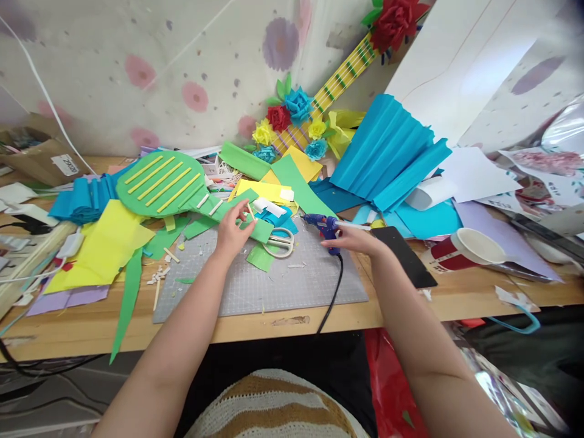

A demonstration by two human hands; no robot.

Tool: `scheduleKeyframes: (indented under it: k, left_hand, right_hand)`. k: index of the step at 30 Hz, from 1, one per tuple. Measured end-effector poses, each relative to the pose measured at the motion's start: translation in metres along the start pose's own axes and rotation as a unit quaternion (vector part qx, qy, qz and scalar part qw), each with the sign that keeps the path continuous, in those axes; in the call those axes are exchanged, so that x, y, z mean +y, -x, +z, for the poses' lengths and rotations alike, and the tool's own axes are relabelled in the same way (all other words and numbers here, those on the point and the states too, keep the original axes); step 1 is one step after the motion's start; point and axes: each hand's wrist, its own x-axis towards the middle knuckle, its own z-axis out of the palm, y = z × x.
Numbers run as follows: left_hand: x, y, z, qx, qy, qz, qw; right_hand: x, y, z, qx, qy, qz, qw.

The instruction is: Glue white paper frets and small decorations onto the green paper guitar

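My left hand [234,230] is over the neck of a green paper-covered guitar shape [159,182], pinching a short pale stick [250,211] between thumb and fingers. Yellow strips run across the round body, and two white pieces lie on the neck. My right hand [353,239] grips a blue hot glue gun [326,226], its nozzle pointing left and a clear glue stick jutting from its back. White-handled scissors [281,243] rest beside the neck's end, their blades hidden. Under all this lies a grey cutting mat [292,286].
Behind leans a yellow guitar shape [337,88] with paper flowers. Blue pleated paper [387,152], a black flat piece [404,258] and a paper cup [465,250] stand to the right. Yellow sheets [98,243] and a cardboard box [43,149] are left. The gun's cord [333,298] crosses the table edge.
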Motion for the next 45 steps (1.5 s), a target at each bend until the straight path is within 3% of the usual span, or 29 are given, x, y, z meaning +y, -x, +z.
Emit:
scheduleKeyframes:
  k: [1, 3, 5, 8, 11, 19, 25, 32, 45]
  left_hand:
    - [0.001, 0.001, 0.001, -0.003, -0.005, 0.007, 1.0]
    - [0.001, 0.003, 0.002, -0.013, -0.01, 0.015, 1.0]
    - [0.0, 0.003, 0.003, -0.026, -0.01, 0.016, 0.999]
    - [-0.004, 0.003, 0.003, -0.035, -0.008, 0.017, 0.999]
    - [-0.006, 0.002, 0.003, -0.033, -0.014, 0.023, 0.999]
    - [-0.009, 0.002, 0.001, -0.048, 0.018, 0.008, 0.999]
    - [-0.004, 0.003, -0.001, -0.086, -0.02, 0.039, 0.995]
    - [-0.005, 0.003, -0.001, -0.093, -0.049, 0.071, 0.992]
    - [-0.011, 0.003, 0.0, -0.1, -0.046, 0.104, 0.989]
  right_hand:
    - [-0.002, 0.0, 0.012, -0.036, 0.008, 0.045, 0.998]
    - [-0.005, -0.003, 0.028, -0.008, -0.015, 0.104, 0.994]
    - [-0.008, -0.007, 0.031, 0.04, -0.115, 0.124, 0.985]
    - [-0.018, -0.017, 0.026, 0.076, -0.307, 0.095, 0.944]
    - [-0.032, -0.028, 0.028, 0.086, -0.388, 0.039, 0.917]
    - [-0.048, -0.024, 0.064, 0.018, -0.295, 0.062, 0.953]
    - [-0.05, -0.013, 0.061, -0.033, -0.268, 0.07, 0.96]
    - [-0.046, -0.015, 0.061, -0.07, -0.24, 0.066, 0.966]
    - [-0.045, -0.014, 0.061, -0.088, -0.224, 0.064, 0.969]
